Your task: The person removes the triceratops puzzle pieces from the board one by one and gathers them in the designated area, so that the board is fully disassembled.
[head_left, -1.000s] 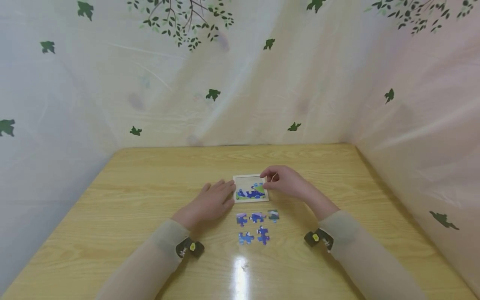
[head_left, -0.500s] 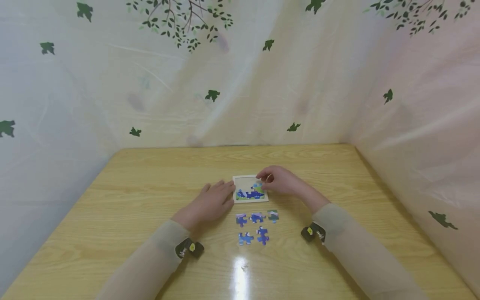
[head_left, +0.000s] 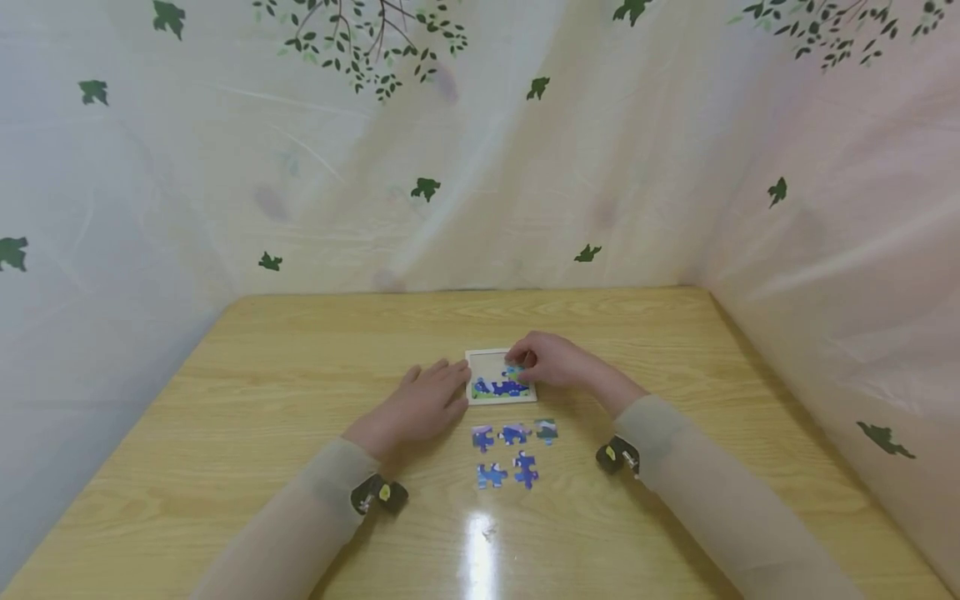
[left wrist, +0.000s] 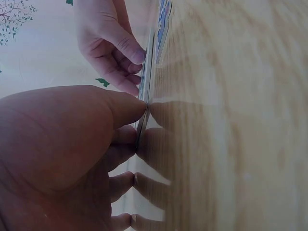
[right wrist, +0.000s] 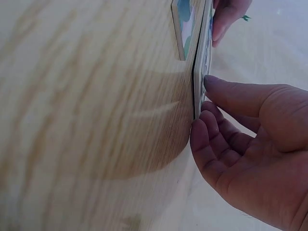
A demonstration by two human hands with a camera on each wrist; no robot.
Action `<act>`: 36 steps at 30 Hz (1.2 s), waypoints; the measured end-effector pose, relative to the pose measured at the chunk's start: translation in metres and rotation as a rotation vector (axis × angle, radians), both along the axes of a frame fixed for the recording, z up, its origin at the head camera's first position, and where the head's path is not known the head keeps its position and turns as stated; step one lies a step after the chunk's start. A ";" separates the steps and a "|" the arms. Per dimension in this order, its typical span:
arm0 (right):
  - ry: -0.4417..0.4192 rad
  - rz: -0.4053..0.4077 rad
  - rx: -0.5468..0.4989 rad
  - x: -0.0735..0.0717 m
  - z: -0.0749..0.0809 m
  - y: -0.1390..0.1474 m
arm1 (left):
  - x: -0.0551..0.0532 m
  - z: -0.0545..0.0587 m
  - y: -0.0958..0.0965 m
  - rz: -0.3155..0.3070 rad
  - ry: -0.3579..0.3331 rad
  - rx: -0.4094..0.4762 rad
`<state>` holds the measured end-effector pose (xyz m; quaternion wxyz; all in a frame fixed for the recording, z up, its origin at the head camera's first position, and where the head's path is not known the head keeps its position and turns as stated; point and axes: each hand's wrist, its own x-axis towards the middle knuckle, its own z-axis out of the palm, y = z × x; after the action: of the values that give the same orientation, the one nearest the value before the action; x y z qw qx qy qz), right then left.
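Note:
A shallow white-rimmed puzzle tray [head_left: 502, 402] lies on the table, with blue and green pieces [head_left: 500, 388] along its bottom and right side. My left hand [head_left: 420, 406] is spread palm down at the tray's left edge, its fingers fairly straight; fingertips touch the rim in the left wrist view. Over the tray's right part, my right hand [head_left: 558, 360] has bent fingers, thumb and index finger around a light-blue puzzle piece [head_left: 514, 370]. In the right wrist view the thumb [right wrist: 214, 84] touches the tray's face. The index fingertip is hidden there, so whether it pinches is unclear.
Several loose puzzle pieces lie in two rows in front of the tray, among them a green-grey piece [head_left: 547, 429] and a blue one [head_left: 526, 471]. The wooden table [head_left: 300, 350] meets a patterned curtain [head_left: 480, 183] at the back and sides.
My right hand has shifted left from the tray's right rim to over the light-blue piece. My left hand, the tray and the loose pieces have stayed in place.

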<state>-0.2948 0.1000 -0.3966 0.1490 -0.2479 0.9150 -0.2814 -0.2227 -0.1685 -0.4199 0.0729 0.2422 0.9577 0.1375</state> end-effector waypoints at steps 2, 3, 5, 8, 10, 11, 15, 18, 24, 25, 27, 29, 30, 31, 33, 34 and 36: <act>-0.004 0.003 0.008 -0.001 0.000 -0.001 | 0.000 0.001 0.000 0.001 -0.003 0.002; -0.006 0.001 0.009 -0.001 0.000 -0.001 | 0.000 0.001 0.000 0.001 -0.004 0.002; -0.009 -0.001 0.010 -0.002 0.000 -0.001 | 0.000 0.001 0.000 0.001 -0.006 0.002; -0.008 -0.004 0.010 -0.003 -0.001 -0.002 | 0.000 0.001 -0.001 0.001 -0.009 0.001; -0.007 -0.003 0.014 -0.002 0.000 -0.003 | 0.000 0.000 -0.001 0.002 -0.009 -0.003; -0.007 -0.004 0.014 -0.002 0.000 -0.003 | 0.000 0.000 -0.001 0.002 -0.009 -0.005; -0.015 -0.015 0.013 -0.001 0.001 -0.004 | 0.000 0.000 -0.001 0.003 -0.007 -0.002; -0.021 -0.021 0.005 -0.001 0.001 -0.005 | 0.000 0.000 -0.001 0.001 -0.005 0.002; -0.023 -0.014 -0.008 -0.001 0.000 -0.005 | 0.000 0.000 -0.001 -0.004 0.002 0.009; -0.023 -0.014 -0.008 -0.002 0.000 -0.005 | 0.000 0.000 -0.001 -0.005 0.002 0.010; -0.024 -0.017 -0.010 -0.002 0.000 -0.005 | 0.000 -0.001 -0.001 -0.004 0.001 0.011; -0.024 -0.020 -0.010 -0.002 -0.001 -0.004 | 0.001 -0.001 -0.001 -0.003 0.001 0.013; -0.024 -0.022 -0.010 -0.002 -0.001 -0.004 | 0.001 -0.001 -0.001 -0.003 0.003 0.013; -0.023 -0.023 -0.008 -0.001 -0.001 -0.004 | 0.001 -0.001 -0.001 -0.003 0.003 0.014; -0.022 -0.025 -0.007 -0.001 -0.001 -0.003 | 0.001 -0.001 -0.001 -0.002 0.004 0.015; -0.020 -0.024 -0.004 -0.001 -0.001 -0.003 | 0.001 -0.001 0.000 -0.003 0.005 0.015; -0.018 -0.026 -0.002 -0.001 -0.002 -0.003 | 0.001 -0.001 0.000 -0.003 0.006 0.015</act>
<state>-0.2953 0.0972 -0.3981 0.1532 -0.2337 0.9164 -0.2865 -0.2214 -0.1687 -0.4213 0.0685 0.2447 0.9564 0.1440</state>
